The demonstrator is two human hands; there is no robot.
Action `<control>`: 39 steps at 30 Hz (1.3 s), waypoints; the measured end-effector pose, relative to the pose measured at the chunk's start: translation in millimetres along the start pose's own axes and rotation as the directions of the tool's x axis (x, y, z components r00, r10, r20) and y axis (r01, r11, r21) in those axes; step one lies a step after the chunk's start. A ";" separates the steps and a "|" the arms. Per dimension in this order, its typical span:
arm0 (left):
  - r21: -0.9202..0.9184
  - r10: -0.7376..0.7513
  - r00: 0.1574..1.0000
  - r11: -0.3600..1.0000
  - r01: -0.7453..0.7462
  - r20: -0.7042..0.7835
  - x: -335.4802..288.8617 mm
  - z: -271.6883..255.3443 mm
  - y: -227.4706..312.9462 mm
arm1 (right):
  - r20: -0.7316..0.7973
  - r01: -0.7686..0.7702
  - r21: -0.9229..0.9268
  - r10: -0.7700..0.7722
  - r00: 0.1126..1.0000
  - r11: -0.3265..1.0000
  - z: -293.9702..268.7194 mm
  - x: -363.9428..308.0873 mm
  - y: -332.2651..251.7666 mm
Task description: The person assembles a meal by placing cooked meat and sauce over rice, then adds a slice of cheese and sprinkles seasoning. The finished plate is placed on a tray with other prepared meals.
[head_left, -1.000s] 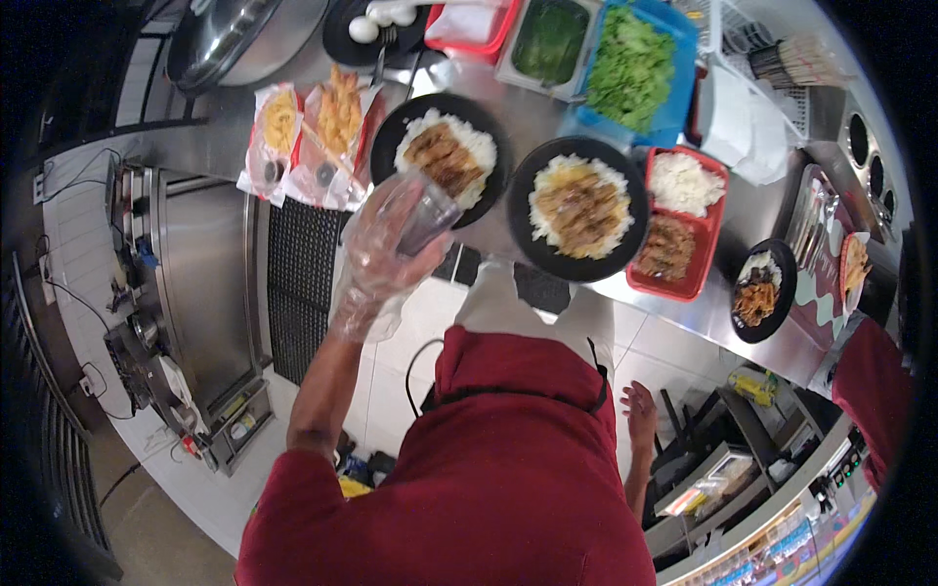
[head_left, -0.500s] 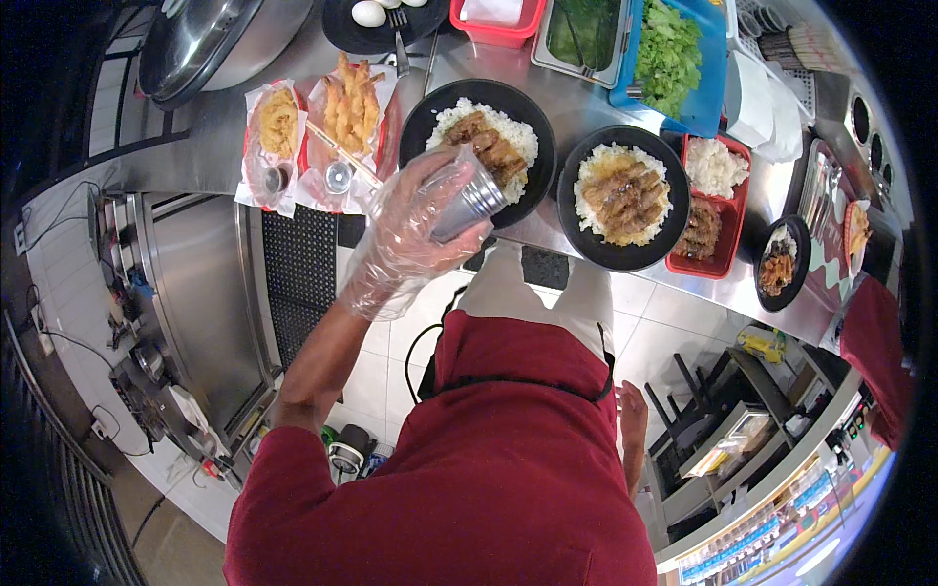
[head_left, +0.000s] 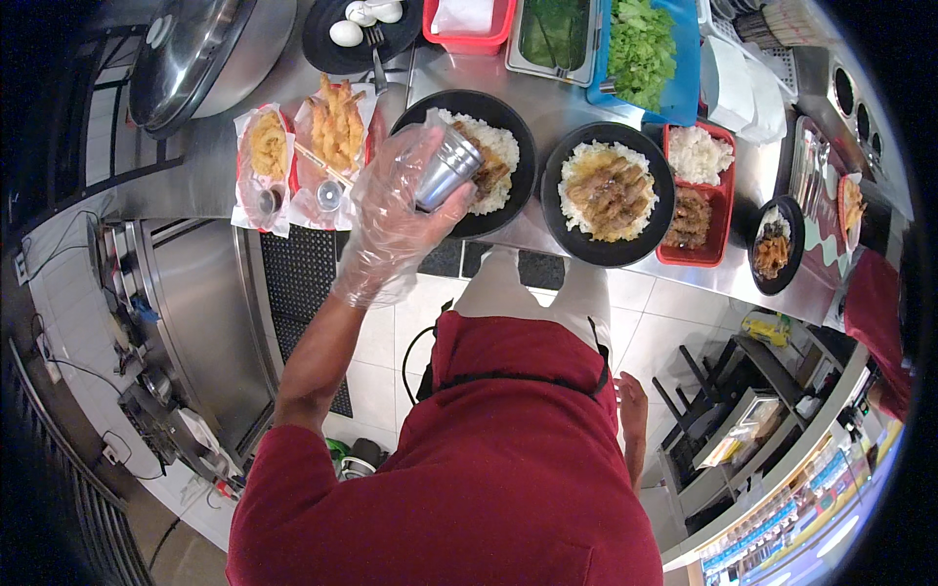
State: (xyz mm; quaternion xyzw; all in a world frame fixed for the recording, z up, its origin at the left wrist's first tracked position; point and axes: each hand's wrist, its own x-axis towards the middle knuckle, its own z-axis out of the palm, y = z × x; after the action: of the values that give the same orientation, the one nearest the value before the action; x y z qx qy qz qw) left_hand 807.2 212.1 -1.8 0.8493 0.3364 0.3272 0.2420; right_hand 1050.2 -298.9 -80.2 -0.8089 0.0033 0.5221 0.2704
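Note:
In a clear plastic glove, my left hand (head_left: 396, 210) is closed round a metal shaker (head_left: 450, 169). The shaker is tilted over the left edge of a black bowl (head_left: 523, 190) of rice (head_left: 496, 137) topped with browned meat, and hides part of that food. Beside it on the right stands another black bowl (head_left: 553, 225), where sliced meat (head_left: 611, 190) lies on rice. My right hand (head_left: 633, 402) hangs bare by my right hip, away from the counter, with its fingers loosely apart and nothing visible in it.
Left of the bowls are two paper-lined baskets of fried food (head_left: 335, 127). Behind are a plate of eggs (head_left: 346, 34) with a fork (head_left: 377, 61), and a blue tub of lettuce (head_left: 640, 59). To the right: a red divided container (head_left: 723, 220), a small black dish (head_left: 788, 269), another person's sleeve (head_left: 874, 308).
My left hand and the shaker have shifted slightly left and the shaker's tilt has changed. The whole view has moved a little. My right hand still hangs down.

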 end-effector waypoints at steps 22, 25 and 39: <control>-0.335 -0.454 0.790 0.882 0.332 -0.412 -34.8 -70.5 -0.6 | 0.008 0.029 0.016 -0.030 1.000 0.999 -11.9 36.0 -14.9; -0.653 -0.502 0.708 0.753 0.076 -0.496 -2.8 -85.9 8.5 | 0.009 0.051 0.003 -0.051 0.999 0.999 -9.1 34.9 -17.0; -0.692 -0.001 0.999 0.721 -0.028 -0.041 274.3 66.2 106.3 | -0.046 0.074 0.213 -0.066 0.997 0.974 -28.9 76.8 24.7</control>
State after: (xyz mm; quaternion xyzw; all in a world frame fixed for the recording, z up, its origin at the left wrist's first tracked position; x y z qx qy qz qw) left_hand 1052.2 329.8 128.7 0.6934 0.1886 0.4472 0.5326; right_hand 1102.4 -311.4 -147.1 -0.7844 0.0363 0.4932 0.3745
